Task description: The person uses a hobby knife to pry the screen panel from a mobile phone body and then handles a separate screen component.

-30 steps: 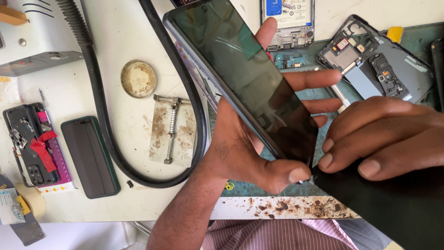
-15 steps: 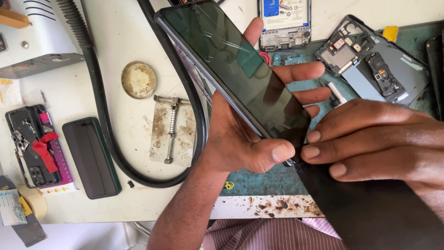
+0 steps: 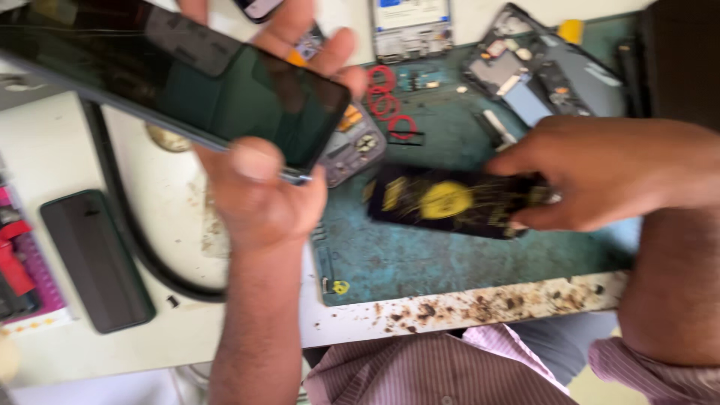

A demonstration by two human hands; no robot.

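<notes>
Fingers [image 3: 341, 46] of the left hand [image 3: 259, 191] curl up behind a dark glass-fronted phone [image 3: 172, 79], with the thumb pressed on its near edge, so the phone is clamped firmly and held tilted above the bench, its far end running out of the upper left of the view. A thin crack line shows near its top edge. The right hand [image 3: 600, 169] reaches in from the right and pinches the end of a flat black panel [image 3: 450, 201] with a yellow round mark on it; the thumb is under or at its near edge and the fingers lie over the top. That panel sits low over the green work mat [image 3: 420, 262], though blur hides whether it rests on the mat or is lifted just off it.

Just behind the held phone, partly hidden by it, lies a small grey opened phone body [image 3: 352, 146]. Red ring-shaped pieces [image 3: 386, 105] lie on the mat beside it. Farther back are a light-coloured opened phone [image 3: 409, 30] and, to the right, a blue-grey phone shell [image 3: 540, 75] with its insides showing. On the white bench [image 3: 67, 150] to the left lies a dark green rectangular case [image 3: 94, 259], with a black cable [image 3: 142, 247] curving past it. A rusty, chipped strip [image 3: 480, 304] edges the bench nearest the person's striped pink shirt [image 3: 420, 371].
</notes>
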